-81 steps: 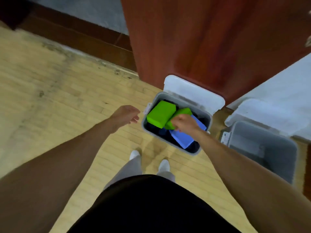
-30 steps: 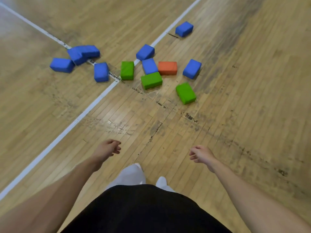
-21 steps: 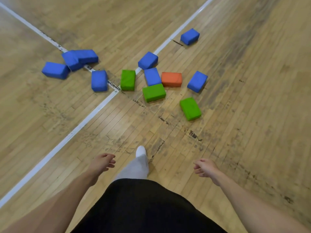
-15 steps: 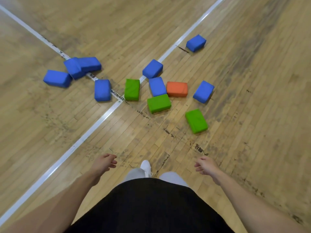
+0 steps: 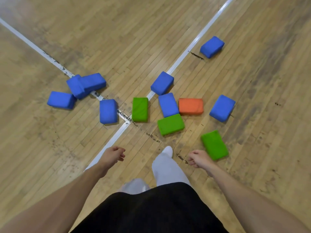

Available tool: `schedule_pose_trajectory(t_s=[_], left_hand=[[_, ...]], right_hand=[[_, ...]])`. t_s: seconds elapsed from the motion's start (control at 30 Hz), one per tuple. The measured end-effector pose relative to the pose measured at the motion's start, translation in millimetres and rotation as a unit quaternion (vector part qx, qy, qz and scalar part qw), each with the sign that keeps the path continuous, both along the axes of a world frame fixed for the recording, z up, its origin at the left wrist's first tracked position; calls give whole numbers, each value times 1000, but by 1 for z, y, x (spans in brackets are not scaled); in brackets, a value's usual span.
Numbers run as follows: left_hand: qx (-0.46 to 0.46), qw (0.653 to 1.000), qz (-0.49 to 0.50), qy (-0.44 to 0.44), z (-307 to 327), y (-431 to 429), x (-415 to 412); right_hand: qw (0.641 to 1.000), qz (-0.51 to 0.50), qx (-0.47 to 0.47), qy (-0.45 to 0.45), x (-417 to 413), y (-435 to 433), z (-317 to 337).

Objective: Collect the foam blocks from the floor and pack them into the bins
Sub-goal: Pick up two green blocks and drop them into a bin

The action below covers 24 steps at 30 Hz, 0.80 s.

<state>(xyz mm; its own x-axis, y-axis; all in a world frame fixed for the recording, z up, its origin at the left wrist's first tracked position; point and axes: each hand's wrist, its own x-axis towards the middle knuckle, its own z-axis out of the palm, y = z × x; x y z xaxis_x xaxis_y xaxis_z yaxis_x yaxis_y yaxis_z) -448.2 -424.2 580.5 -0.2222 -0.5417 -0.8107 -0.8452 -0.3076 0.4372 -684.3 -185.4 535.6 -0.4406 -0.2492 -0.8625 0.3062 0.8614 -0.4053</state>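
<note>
hands: left hand [image 5: 113, 155] and right hand [image 5: 199, 159] loosely curled, nothing held | target: green block [image 5: 214, 144] lain on floor [image 5: 269, 98] at 1 o'clock, just beside right hand, long axis 11-to-5 | nearer: right

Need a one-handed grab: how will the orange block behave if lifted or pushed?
Probably light and squashy: the orange foam block has rounded edges. Flat on a broad face, it should slide, not roll. Pushed left, it likely nudges the adjoining blue block.
</note>
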Motion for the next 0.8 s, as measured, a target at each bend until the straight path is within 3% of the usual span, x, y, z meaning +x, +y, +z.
schedule_pose_trajectory(t_s=[0.27, 0.47, 0.6, 0.8], left_hand=[[-29, 993, -112, 16, 0, -112, -111], [-83, 962, -257, 29, -37, -188, -161], [-94, 921, -377, 30, -129, -227, -181], [-145, 856, -495, 30, -326, -267, -181]], right_hand=[[998, 55, -27, 24, -72, -135, -1], [987, 122, -51, 86, -83, -221, -28], [975, 175, -33, 130, -68, -256, -102], [934, 282, -48, 215, -53, -307, -296]])
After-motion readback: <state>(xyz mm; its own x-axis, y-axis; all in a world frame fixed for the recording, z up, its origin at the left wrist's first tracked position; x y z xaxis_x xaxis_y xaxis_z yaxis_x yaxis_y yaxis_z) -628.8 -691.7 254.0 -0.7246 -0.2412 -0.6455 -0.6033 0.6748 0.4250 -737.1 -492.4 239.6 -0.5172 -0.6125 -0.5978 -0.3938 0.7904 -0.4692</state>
